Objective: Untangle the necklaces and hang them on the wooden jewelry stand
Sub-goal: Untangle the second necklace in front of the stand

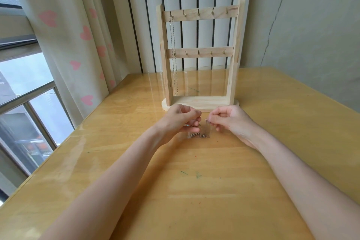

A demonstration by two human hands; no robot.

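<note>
Left hand [180, 121] grip curled, pinching thin silver necklace [198, 135]; right hand [229, 120] pinches its clasp end. Second chain [174, 54] hangs from pale wooden stand [198, 101], glossy desk [194, 181].

Wooden table [194, 191] bearing jewelry stand [199, 101]

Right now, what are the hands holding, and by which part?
Both hands pinch a thin necklace chain above the table: the left hand by one stretch of it, the right hand by an end near the clasp. Its beaded middle sags to the tabletop.

A home room: heart-print curtain [78, 31] (pink on cream), window [25, 87], wooden table [194, 181].
</note>
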